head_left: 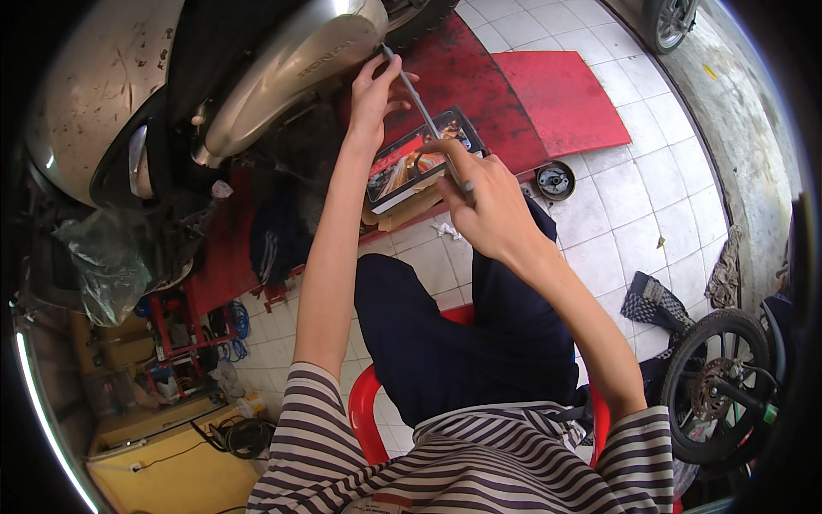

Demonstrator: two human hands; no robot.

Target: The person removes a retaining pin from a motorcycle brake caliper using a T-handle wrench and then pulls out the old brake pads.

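A long grey metal bar-shaped tool (419,104) slants between my two hands, its far end up against the underside of a motorcycle's silver exhaust cover (291,77). My left hand (370,104) is at that far end, thumb and index finger on the bar and the other fingers loosely curled. My right hand (492,206) is wrapped around the near end, with the index finger bent over the shaft. What the tool's tip meets is too small to make out. Below the bar lies a black-rimmed tray (398,200) of assorted small metal things.
The motorcycle stands on a red platform (462,73) at the upper left. A round metal part (555,181) lies on white floor tiles to the right. Further right are a wheel (717,385) and a checkered cloth (655,301). I sit on a red plastic chair (366,411).
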